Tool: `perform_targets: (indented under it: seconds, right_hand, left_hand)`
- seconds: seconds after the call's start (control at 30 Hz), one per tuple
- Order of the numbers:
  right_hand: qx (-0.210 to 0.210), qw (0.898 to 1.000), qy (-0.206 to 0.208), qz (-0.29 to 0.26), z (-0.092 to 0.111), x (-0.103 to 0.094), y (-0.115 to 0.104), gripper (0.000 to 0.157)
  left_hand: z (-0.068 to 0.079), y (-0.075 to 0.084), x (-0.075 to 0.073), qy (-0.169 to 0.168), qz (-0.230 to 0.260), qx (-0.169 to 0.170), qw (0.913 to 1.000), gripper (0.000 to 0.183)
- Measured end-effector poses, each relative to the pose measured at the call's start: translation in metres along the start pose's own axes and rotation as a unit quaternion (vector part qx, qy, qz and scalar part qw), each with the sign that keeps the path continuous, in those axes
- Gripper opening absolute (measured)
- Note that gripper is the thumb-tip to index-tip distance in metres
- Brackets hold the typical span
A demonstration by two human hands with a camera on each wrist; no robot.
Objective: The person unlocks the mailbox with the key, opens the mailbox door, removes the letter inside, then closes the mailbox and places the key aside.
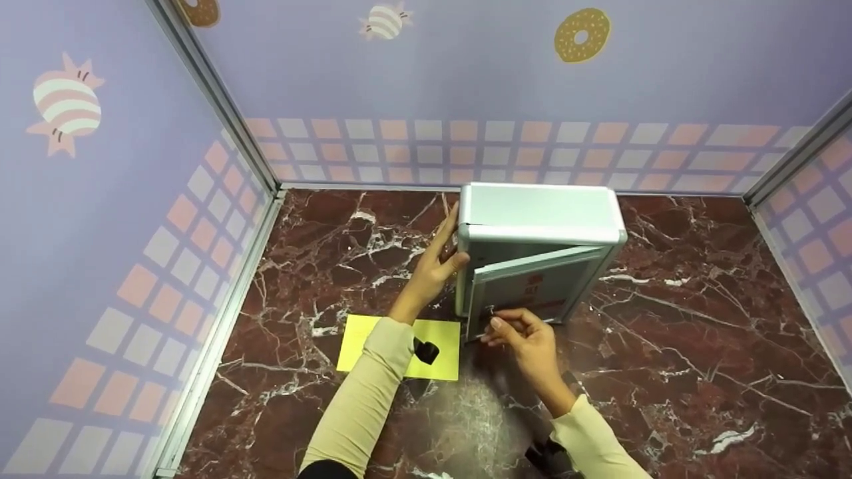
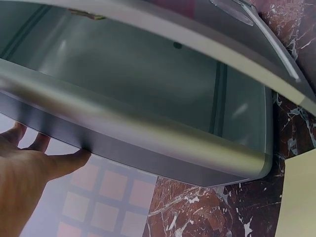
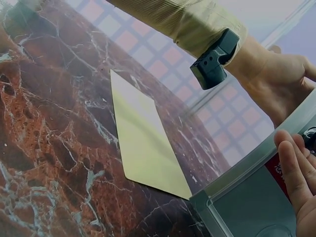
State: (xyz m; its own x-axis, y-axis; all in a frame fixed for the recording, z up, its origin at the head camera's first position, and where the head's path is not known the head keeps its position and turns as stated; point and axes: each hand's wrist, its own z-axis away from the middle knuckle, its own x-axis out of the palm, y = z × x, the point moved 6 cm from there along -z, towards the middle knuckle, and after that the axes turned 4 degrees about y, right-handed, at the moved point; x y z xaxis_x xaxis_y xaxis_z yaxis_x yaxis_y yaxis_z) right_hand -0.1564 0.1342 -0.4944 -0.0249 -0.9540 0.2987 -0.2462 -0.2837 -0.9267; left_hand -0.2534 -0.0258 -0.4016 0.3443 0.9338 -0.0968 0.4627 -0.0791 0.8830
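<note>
A metal box (image 1: 540, 229) is standing upright on the marble table (image 1: 699, 346), its long axis vertical and its hinged door (image 1: 526, 286) swinging ajar toward the person. The left hand (image 1: 436, 263) is bracing the box's left side, fingers straight and together against the wall, thumb at the front edge. The right hand (image 1: 522, 336) is pinching something small at the door's lower edge; what it is cannot be made out. A yellow card (image 1: 399, 346) is lying flat just left of the box.

Silver box (image 1: 539, 219), yellow card (image 1: 399, 346), red-brown white-veined marble table (image 1: 665, 332), cream sleeves (image 1: 366, 392)
</note>
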Motion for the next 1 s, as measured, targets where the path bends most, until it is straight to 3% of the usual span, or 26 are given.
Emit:
perform_targets:
  seconds: [0.57, 0.8, 1.0]
  right_hand:
    - [0.044, 0.998, 0.039, -0.001, -0.010, 0.005, 0.005, 0.022]
    - [0.049, 0.998, 0.045, 0.000, -0.017, 0.007, 0.007, 0.023]
    - [0.056, 0.997, 0.054, -0.001, -0.020, 0.008, 0.009, 0.023]
  left_hand:
    - [0.000, -0.002, 0.000, -0.003, 0.000, -0.012, 0.9999, 0.095]
    - [-0.001, 0.000, 0.000, -0.008, 0.003, 0.009, 0.9999, 0.093]
    - [-0.001, -0.002, 0.000, -0.016, 0.017, -0.002, 0.9997, 0.094]
